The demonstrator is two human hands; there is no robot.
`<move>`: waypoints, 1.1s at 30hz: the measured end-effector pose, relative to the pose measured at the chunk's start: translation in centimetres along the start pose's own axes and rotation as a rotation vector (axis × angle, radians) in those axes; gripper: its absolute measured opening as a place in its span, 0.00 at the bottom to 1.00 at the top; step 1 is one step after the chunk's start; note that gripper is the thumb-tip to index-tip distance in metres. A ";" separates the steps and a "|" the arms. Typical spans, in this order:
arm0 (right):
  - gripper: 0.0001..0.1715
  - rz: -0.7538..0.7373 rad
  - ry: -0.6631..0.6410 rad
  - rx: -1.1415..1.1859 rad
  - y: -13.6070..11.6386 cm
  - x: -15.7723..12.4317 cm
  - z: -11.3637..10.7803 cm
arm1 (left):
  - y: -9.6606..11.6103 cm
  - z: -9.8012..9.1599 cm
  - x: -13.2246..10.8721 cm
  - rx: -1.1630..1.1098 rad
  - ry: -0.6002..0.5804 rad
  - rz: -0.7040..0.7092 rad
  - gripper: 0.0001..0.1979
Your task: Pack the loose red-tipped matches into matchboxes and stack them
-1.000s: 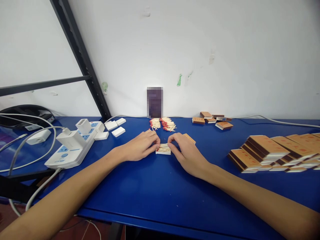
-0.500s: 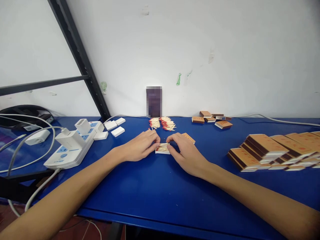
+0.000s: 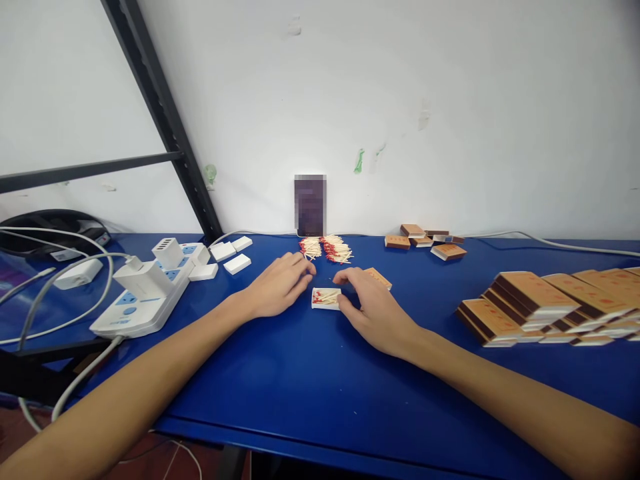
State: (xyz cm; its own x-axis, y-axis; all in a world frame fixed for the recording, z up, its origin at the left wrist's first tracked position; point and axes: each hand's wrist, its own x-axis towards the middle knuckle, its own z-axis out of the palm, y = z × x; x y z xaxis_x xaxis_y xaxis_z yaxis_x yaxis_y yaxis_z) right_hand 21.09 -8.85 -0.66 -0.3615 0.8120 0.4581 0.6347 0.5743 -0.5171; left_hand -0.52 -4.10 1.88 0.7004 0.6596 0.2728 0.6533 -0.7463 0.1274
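Observation:
A small white matchbox tray (image 3: 325, 298) filled with red-tipped matches lies on the blue table (image 3: 300, 373). My right hand (image 3: 373, 308) grips the tray's right end between thumb and fingers. My left hand (image 3: 280, 283) is off the tray, just to its left. Its fingers are loosely stretched toward the loose pile of matches (image 3: 325, 248) by the wall, and nothing shows in them. An orange matchbox sleeve (image 3: 379, 277) lies right behind my right hand.
Stacked orange matchboxes (image 3: 540, 303) fill the right side, and a few more (image 3: 425, 239) lie near the wall. White empty trays (image 3: 231, 257), a power strip with chargers (image 3: 147, 283) and cables sit on the left. A black shelf frame (image 3: 165, 127) slants up at the left.
My left hand has let go of the tray's left end and shifted back-left toward the match pile. My right hand stays on the tray.

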 end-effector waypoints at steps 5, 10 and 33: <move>0.13 -0.090 -0.065 -0.001 0.0 -0.2 0.1 | -2.5 1.0 0.2 0.141 0.024 -0.139 0.20; 0.15 -0.113 -0.055 -0.052 -0.1 -0.3 0.2 | -3.1 1.3 0.7 0.137 0.020 -0.161 0.19; 0.24 -0.099 -0.132 -0.049 -0.4 -0.4 -0.1 | -3.0 -0.3 0.7 -0.031 -0.110 0.006 0.12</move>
State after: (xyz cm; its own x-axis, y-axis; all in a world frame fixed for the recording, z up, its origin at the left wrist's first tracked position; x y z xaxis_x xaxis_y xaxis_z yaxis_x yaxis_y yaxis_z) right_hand 21.04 -9.44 -0.51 -0.5081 0.7604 0.4044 0.6233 0.6487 -0.4367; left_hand -2.12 -1.43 1.96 0.7326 0.6597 0.1675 0.6410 -0.7515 0.1560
